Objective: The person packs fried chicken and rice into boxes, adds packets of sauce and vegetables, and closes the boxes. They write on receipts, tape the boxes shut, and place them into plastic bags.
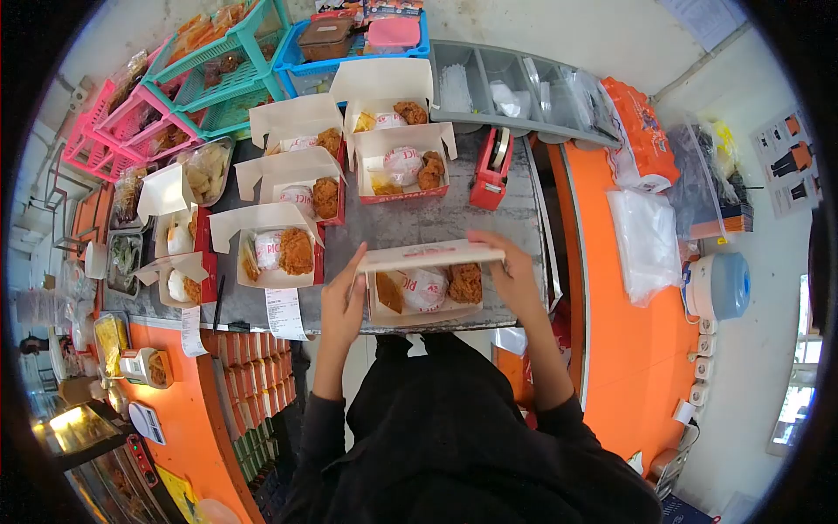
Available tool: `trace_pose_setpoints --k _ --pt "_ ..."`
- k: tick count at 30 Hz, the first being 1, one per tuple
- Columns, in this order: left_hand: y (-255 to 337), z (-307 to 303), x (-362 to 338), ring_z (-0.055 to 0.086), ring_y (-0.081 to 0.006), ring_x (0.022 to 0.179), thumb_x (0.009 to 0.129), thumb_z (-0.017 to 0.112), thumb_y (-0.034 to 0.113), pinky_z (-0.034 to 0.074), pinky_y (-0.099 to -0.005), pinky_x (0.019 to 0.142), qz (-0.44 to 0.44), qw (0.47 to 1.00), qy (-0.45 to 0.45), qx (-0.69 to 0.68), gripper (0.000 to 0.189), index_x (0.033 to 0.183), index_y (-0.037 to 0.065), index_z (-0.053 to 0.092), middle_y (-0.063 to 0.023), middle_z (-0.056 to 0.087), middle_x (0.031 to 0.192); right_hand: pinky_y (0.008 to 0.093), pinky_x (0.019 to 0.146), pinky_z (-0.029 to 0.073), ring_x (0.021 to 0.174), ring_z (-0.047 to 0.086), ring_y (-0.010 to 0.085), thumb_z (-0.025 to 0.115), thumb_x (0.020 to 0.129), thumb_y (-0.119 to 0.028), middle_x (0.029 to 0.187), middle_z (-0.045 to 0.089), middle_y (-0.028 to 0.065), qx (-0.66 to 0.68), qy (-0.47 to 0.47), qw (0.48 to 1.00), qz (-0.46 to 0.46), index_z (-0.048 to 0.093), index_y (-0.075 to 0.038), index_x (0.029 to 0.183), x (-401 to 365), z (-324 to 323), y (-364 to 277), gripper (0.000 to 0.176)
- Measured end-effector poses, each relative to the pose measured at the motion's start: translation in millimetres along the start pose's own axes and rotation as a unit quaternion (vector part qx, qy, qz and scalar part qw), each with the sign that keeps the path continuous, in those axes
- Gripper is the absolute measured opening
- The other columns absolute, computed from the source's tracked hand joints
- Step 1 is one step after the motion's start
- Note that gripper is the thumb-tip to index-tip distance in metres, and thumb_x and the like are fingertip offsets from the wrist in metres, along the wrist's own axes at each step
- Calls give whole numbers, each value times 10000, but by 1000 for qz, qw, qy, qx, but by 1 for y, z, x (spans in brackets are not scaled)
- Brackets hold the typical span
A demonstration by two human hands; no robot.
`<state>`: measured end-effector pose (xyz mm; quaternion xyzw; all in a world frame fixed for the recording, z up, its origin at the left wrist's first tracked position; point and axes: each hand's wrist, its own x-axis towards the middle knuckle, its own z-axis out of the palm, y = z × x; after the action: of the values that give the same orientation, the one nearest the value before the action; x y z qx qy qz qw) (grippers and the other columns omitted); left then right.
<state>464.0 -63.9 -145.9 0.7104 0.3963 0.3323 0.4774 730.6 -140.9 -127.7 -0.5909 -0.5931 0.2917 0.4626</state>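
Note:
A cardboard meal box (381,313) stands at the table's near edge, its lid (428,255) partly raised and tilted over the food. Inside are a wrapped rice ball (422,288), a piece of fried chicken (465,284) and a yellowish packet (388,293). My left hand (344,301) grips the lid's left side, with the thumb by the front. At the lid's right corner, my right hand (513,272) has its fingers closed over the edge. Palm-side contact is partly hidden on both hands.
Several open meal boxes (271,278) fill the table's left and middle. A red tape dispenser (491,175) sits behind my right hand, below a grey compartment tray (476,113). Paper receipts (285,314) hang over the front edge. An orange counter (628,384) lies right.

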Motion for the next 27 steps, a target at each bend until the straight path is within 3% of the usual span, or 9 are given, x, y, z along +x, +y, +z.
trace_pose_setpoints --k 1,4,7,9,13,17,19,22,27 --pt "6 0 -3 399 -320 1223 907 373 258 302 -364 994 -39 998 3 52 477 1304 -7 366 -195 399 1326 340 996 303 1176 440 260 431 757 49 1239 468 157 -9 -49 999 -7 389 11 1253 1 2 13 499" --pt "-8 30 -23 471 -324 1130 868 394 112 328 -357 965 63 986 99 118 494 1337 -12 303 -207 472 1230 341 994 304 1175 439 280 372 885 -61 1214 487 171 -15 87 996 -9 430 9 1218 -41 46 22 345" --pt "5 49 -24 515 -313 985 860 369 42 360 -355 917 9 976 154 155 534 1371 -4 221 -199 511 1067 351 965 329 1131 466 310 288 960 -213 1157 516 182 12 180 983 22 486 16 1136 -38 61 19 350" --pt "19 46 -18 516 -320 870 855 377 11 394 -359 853 16 974 151 166 574 1391 19 170 -186 495 953 362 930 354 1078 495 314 304 959 -231 1115 528 187 3 156 987 39 477 8 1128 -20 46 13 340" --pt "23 37 -17 538 -345 987 921 361 102 401 -373 867 -55 980 158 111 486 1380 32 216 -219 523 1109 388 880 380 994 529 350 386 937 -246 1042 544 204 -44 109 991 59 472 -14 1118 -10 30 -4 307" --pt "-17 17 -34 379 -363 1219 873 418 113 300 -387 997 27 939 35 341 504 1341 8 267 -239 399 1293 405 911 357 1060 481 373 447 906 -287 1127 503 213 5 56 998 32 436 -23 1183 -36 31 12 383" --pt "-18 10 -36 340 -388 1235 788 526 162 254 -407 1033 60 993 -5 99 613 1326 -14 288 -234 395 1297 400 970 311 1199 359 397 498 870 -330 1298 369 229 -171 -44 984 -37 376 -40 1267 -39 21 8 506" --pt "-13 2 -35 364 -396 1216 764 566 245 278 -422 1012 92 994 -39 44 687 1307 -65 281 -236 386 1307 375 1013 269 1287 216 409 561 834 -320 1409 196 224 28 -48 997 -46 346 -35 1303 -34 23 9 590" --pt "-42 7 -39 394 -411 1185 780 561 271 299 -429 992 84 993 -37 70 611 1298 14 366 -246 385 1303 376 1027 265 1299 207 392 630 760 -319 1419 172 225 -69 -152 985 -38 475 -141 1247 -30 18 18 541"
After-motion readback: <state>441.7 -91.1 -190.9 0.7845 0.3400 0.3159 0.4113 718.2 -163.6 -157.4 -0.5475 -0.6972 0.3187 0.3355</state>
